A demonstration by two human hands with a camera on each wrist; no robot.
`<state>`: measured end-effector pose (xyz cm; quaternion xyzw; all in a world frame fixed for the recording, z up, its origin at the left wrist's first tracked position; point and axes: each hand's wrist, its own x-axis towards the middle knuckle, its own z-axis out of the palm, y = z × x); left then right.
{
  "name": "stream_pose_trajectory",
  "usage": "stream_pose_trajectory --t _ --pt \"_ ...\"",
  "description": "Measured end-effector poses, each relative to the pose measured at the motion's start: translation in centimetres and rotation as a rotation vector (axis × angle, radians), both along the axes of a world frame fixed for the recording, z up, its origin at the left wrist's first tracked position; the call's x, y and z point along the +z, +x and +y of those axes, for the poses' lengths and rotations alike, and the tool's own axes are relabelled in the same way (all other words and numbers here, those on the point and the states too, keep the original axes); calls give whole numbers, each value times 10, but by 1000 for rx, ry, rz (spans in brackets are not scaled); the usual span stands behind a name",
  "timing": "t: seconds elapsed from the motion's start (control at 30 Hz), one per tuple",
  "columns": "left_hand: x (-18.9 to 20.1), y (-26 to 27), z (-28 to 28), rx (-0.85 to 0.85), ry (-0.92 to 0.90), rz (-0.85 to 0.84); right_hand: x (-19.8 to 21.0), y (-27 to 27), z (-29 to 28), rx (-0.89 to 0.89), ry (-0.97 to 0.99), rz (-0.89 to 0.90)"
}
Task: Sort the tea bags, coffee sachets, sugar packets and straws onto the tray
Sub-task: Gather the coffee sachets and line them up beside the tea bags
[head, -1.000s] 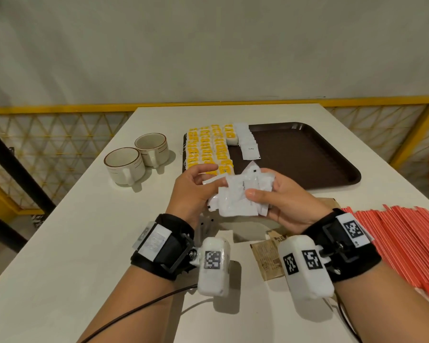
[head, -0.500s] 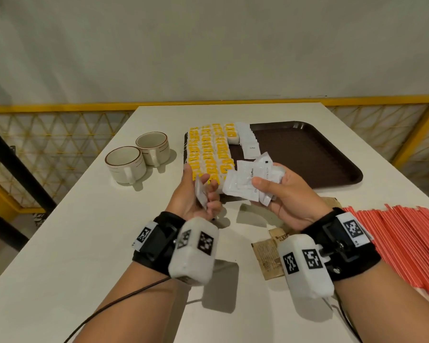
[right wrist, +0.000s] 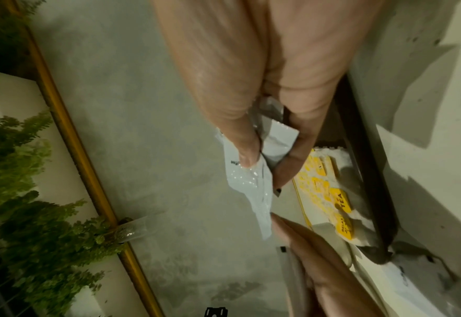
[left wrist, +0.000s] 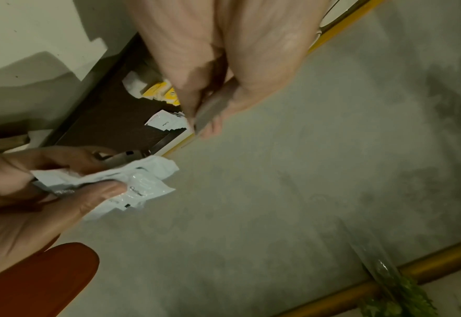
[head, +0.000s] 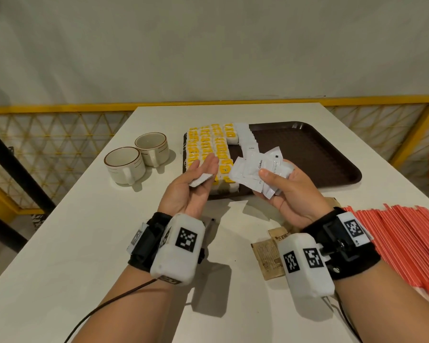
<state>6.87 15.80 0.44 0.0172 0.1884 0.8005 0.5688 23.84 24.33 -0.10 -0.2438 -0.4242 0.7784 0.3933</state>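
Note:
My right hand (head: pixel 280 184) grips a fanned bundle of white coffee sachets (head: pixel 255 169) above the near edge of the dark brown tray (head: pixel 307 149). My left hand (head: pixel 201 174), palm up just left of the bundle, pinches a single white coffee sachet (head: pixel 200 181) with its thumb. The left wrist view shows that sachet (left wrist: pixel 212 109) edge-on between thumb and fingers. On the tray's left part lie rows of yellow tea bags (head: pixel 208 147) and a row of coffee sachets (head: pixel 248 139). Red straws (head: pixel 406 243) lie on the table at right. Brown sugar packets (head: pixel 268 256) lie partly hidden under my right wrist.
Two cream cups (head: pixel 124 164) (head: pixel 151 148) stand on the white table left of the tray. A yellow railing (head: pixel 60 110) runs behind the table, and a cable trails from my left wrist. The tray's right half is bare.
My left hand drew one sachet out of the bundle, moved left and turned palm up. The right hand has carried the bundle slightly toward the tray.

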Motion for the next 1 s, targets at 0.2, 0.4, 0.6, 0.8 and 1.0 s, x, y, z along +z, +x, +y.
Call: stream_pose_trajectory --t 0.2,0.4,0.6,0.8,1.0 --pt "-7 8 3 -110 -265 335 -3 -3 2 -31 -21 64" --pt "-16 32 5 -156 -187 684 -5 -6 -3 -11 14 47" --pt "-12 23 5 -84 -221 591 1 0 2 -91 -56 69" --pt "-4 13 0 -120 -67 275 1 1 4 -100 -136 89" --pt "-6 10 2 -143 -65 178 1 -4 -2 -44 -98 70"
